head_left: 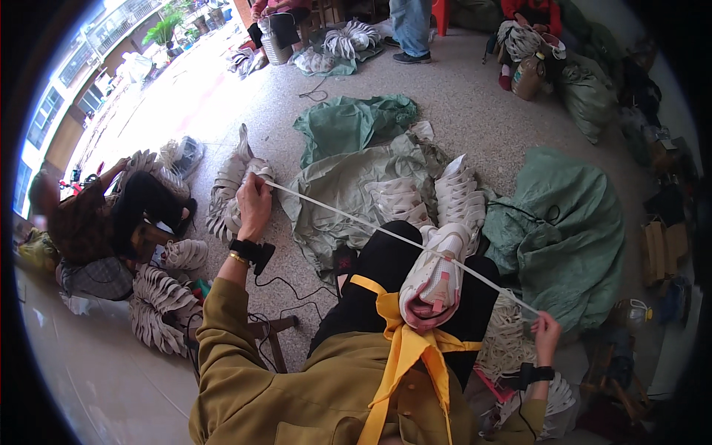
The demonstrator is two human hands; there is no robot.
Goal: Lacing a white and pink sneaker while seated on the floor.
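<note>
Sitting in a bright room with a speckled floor (pixel 452 96), balancing a white-and-pink shoe (pixel 436 285) on dark-trousered knees (pixel 382 259). Stretching a thin white cord (pixel 345 214) in a straight, taut line across the shoe, passing over or through the upper without showing clearly which. Pinching the cord beyond and to the left of the shoe with the left hand (pixel 254 199), closing thumb and fingers on it; pinching the other end to the right of the shoe, and nearer, with the right hand (pixel 547 334), likewise curling the fingers in. Wearing black wristbands (pixel 256 254), and a yellow cloth (pixel 404 356) knotted just on the near side of the shoe. Facing stacked white pieces (pixel 460 196) just beyond the shoe, a grey-green sheet (pixel 326 193) to their left and a green cloth (pixel 348 126) farther beyond the shoe. Having a large green sack (pixel 564 237) lying to the right of the shoe. Sharing the room with a seated person (pixel 85 222) well to the left of the shoe and a standing person in jeans (pixel 411 30) far beyond it.
</note>
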